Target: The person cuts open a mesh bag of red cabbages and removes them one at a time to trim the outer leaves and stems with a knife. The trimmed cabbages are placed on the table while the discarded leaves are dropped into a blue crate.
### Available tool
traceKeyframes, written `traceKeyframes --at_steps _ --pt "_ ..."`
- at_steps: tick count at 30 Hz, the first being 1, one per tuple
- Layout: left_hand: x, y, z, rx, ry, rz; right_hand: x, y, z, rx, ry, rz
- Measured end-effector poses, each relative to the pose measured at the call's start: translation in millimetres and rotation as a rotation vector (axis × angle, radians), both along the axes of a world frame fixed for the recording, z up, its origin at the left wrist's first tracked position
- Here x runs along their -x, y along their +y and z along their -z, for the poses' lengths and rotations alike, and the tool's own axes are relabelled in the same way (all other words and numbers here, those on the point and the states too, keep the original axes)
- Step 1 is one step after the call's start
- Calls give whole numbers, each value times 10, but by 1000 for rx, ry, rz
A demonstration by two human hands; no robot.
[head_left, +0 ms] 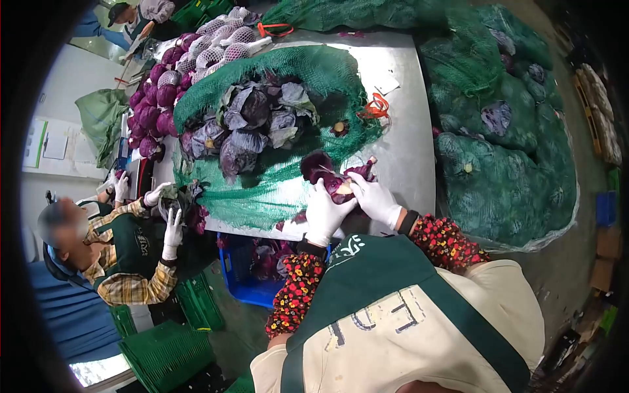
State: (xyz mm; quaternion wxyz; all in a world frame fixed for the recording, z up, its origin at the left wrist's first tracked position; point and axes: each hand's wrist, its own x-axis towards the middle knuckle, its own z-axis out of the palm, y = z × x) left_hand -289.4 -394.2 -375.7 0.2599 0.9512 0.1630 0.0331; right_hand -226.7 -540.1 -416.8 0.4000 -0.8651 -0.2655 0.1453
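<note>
A red cabbage (341, 185) with loosened dark purple leaves and a pale stem is held over the front of the metal table (400, 98). My left hand (327, 213), in a white glove, grips it from the near left side. On its right side my right hand (373, 200), gloved too, closes on it near the pale stem. Beyond them, a heap of cabbages with dull outer leaves (246, 124) lies on an open green net bag (262, 190). Purple leaf scraps lie near my left hand.
A co-worker (124, 249) at the left holds a cabbage; another person (141, 19) stands at the far left. Peeled purple cabbages (154, 98) are piled at the table's left. A blue crate (246, 291) sits below the edge. Full green net bags (504, 164) stand right.
</note>
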Motion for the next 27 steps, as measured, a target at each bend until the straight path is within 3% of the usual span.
traceKeyframes --at_steps 1,5,6,8,9,10,12,14,16,18,20,22,24,27 --pt "-17 7 66 -83 -49 5 -60 21 206 20 -184 -63" --pt "40 57 38 35 -87 134 -441 -15 460 153 -257 -72" --pt "115 82 11 13 -101 164 -559 -93 639 193 -155 -46" --pt "307 265 78 187 -198 284 -599 -265 605 223 -344 -165" --pt "473 362 268 396 -133 182 -618 -252 539 212 -150 -65" --pt "618 414 273 429 -119 135 -605 -227 464 204 51 33" --pt "796 380 368 1020 -142 -136 -538 -149 374 156 110 81" --pt "728 353 328 1030 -150 -180 -509 -6 179 168 125 107" --pt "546 353 232 593 -174 -60 -438 107 -32 114 128 59" --pt "422 271 91 389 -171 -79 -310 136 -451 72 208 -50" --pt "344 284 166 174 -293 9 -208 134 -414 -38 86 -89" --pt "353 213 187 253 -244 -12 -235 93 -321 -60 -21 -132" --pt "328 171 120 379 -166 -57 -366 70 -437 -27 332 -166" --pt "276 112 87 207 -203 -9 -426 32 -426 -13 277 -177"
